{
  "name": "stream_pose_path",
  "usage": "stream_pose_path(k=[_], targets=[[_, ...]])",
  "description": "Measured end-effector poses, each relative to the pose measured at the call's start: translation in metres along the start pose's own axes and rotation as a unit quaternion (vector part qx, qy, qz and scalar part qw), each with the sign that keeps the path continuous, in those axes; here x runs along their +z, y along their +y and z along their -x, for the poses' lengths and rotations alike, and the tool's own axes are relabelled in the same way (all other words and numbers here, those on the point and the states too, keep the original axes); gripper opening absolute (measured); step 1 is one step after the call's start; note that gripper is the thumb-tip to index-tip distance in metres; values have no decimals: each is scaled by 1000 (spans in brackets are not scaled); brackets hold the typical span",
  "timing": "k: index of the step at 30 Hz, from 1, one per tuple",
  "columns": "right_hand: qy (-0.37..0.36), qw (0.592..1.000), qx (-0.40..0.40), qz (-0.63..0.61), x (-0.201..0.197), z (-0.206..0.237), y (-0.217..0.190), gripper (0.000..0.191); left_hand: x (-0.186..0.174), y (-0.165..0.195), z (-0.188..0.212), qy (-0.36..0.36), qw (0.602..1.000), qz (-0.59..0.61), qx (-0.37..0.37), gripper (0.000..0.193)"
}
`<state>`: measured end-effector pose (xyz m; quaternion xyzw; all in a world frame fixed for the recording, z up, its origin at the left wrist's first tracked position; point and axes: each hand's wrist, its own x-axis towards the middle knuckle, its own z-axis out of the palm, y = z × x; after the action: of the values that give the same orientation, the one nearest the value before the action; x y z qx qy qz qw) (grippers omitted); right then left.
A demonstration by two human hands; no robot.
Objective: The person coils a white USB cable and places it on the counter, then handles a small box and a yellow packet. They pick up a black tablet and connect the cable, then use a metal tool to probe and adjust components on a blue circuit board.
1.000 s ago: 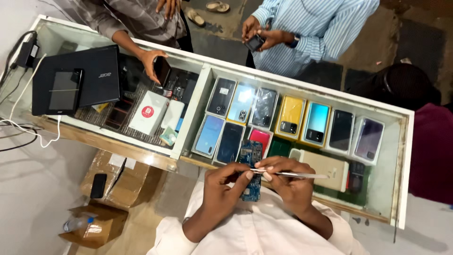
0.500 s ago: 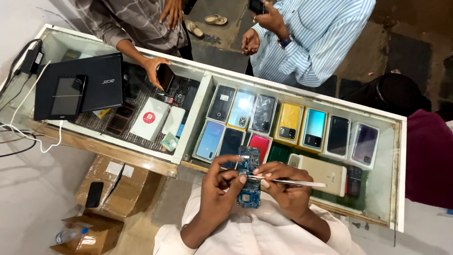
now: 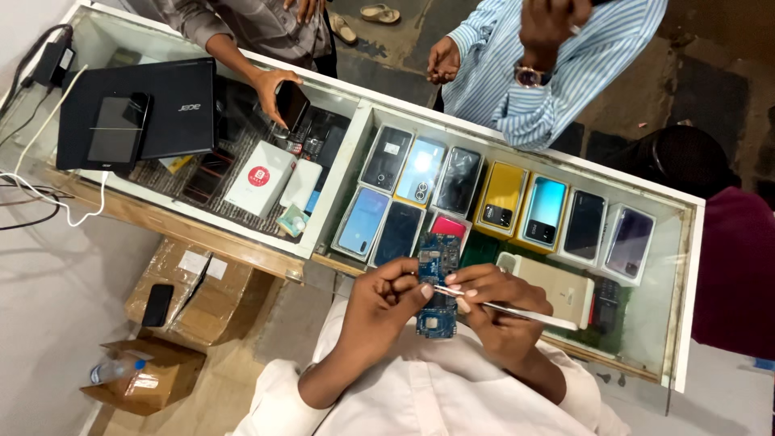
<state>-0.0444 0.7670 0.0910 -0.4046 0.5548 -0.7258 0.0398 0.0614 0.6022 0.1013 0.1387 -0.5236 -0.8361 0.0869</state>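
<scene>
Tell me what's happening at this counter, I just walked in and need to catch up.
A person in a white shirt holds a blue circuit board upright in the left hand and works at it with slim metal tweezers in the right hand, over a glass display counter of phones. Across it, another person's hand holds a dark phone.

At the lower middle of the frame, the left hand point(image 3: 387, 303) and right hand point(image 3: 492, 311) crowd together over a blue circuit board point(image 3: 437, 282), leaving no gap between them. A thin silver tool point(image 3: 517, 311) juts rightward, barring the space just right of the right hand. The glass counter top point(image 3: 662, 323) is bare at the far right. At the upper left, a black laptop point(image 3: 173, 105) covers the glass. A customer's hand holding a dark phone point(image 3: 291, 103) reaches over the upper middle.
</scene>
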Motion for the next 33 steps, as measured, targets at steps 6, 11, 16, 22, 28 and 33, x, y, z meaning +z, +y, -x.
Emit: stream_pose_path(k=[6, 11, 16, 22, 28, 33], targets=[[10, 999, -17, 27, -11, -8, -4, 19, 11, 5, -11, -22, 999, -34, 15, 21], [21, 997, -54, 57, -13, -13, -2, 21, 18, 9, -16, -24, 998, -48, 21, 26], [29, 995, -52, 75, -14, -13, 0, 21, 15, 13, -21, -46, 998, -43, -4, 31], [24, 996, -60, 69, -10, -18, -1, 22, 16, 13, -24, -56, 997, -32, -40, 32], [43, 983, -96, 153, -9, -22, 1, 19, 10, 18, -19, -28, 999, -12, 9, 36], [111, 934, -205, 272, -20, -21, 11, 14, 9, 22, -21, -33, 999, 20, -8, 35]])
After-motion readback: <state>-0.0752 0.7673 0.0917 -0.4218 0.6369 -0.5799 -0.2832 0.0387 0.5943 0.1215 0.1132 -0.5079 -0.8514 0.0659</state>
